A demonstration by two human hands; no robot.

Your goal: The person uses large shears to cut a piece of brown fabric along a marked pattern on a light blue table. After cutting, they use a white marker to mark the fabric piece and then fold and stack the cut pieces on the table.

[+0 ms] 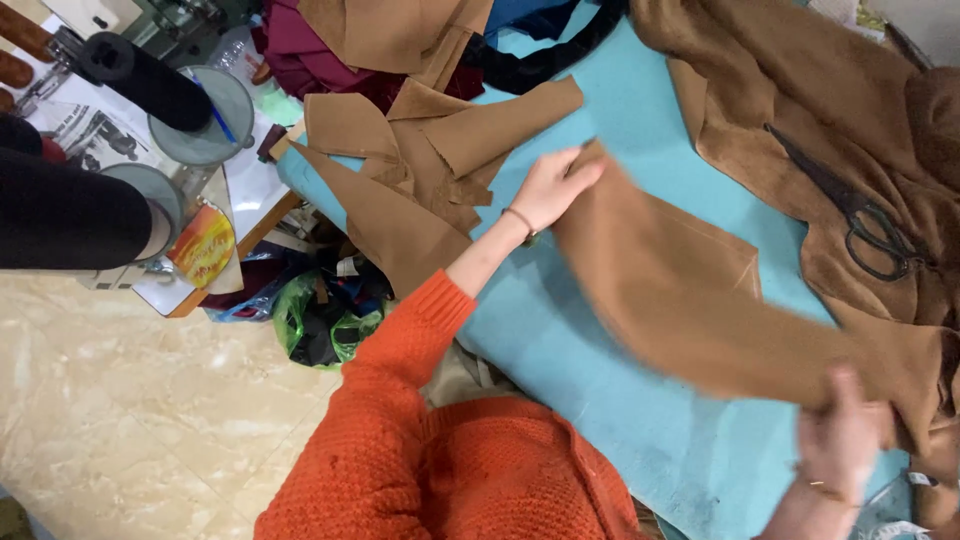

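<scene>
A long piece of brown fabric (680, 290), blurred by motion, stretches over the teal table (600, 400). My left hand (552, 190), coming out of an orange sleeve and wearing a thin bracelet, pinches the piece's far end. My right hand (840, 440), at the lower right, grips its near end. The piece lies partly lifted between the two hands.
Black scissors (862, 220) rest on a large brown fabric (800, 110) at the right. Cut brown pieces (420, 150) pile at the table's far left corner. A side table (250, 190) holds grey bowls and a black roll. A green bag (310, 320) of scraps sits on the floor.
</scene>
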